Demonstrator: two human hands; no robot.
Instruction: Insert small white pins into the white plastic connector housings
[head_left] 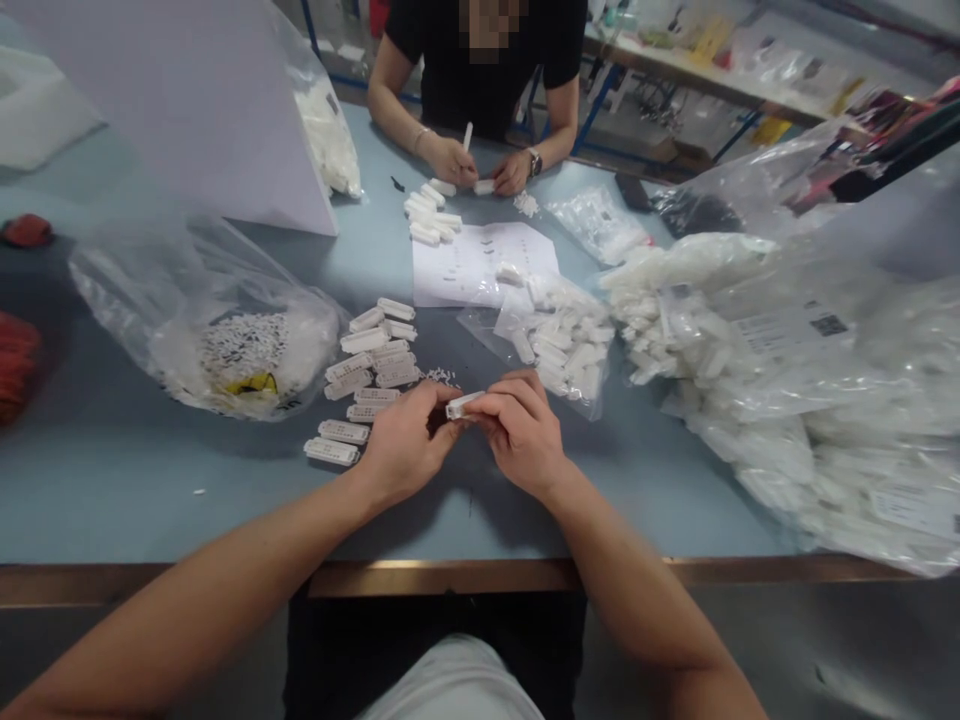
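Between my two hands, just above the table, is a small white plastic housing (463, 405). My left hand (405, 440) pinches its left end, and my right hand (523, 430) grips it from the right with fingers curled. My fingers partly hide the piece. Beside my left hand lie several similar white housings (343, 432), in loose rows with slots and holes facing up. Tiny white parts (439, 377) are scattered just beyond my hands. Past my right hand, an opened clear bag (570, 345) spills more white pieces.
A clear bag of small white parts (244, 345) sits at left. Large bags of white pieces (810, 370) crowd the right. A printed sheet (480, 250) lies in the middle. Opposite, a person (495, 90) handles white pieces near a pile (431, 215). A white board (210, 110) stands back left.
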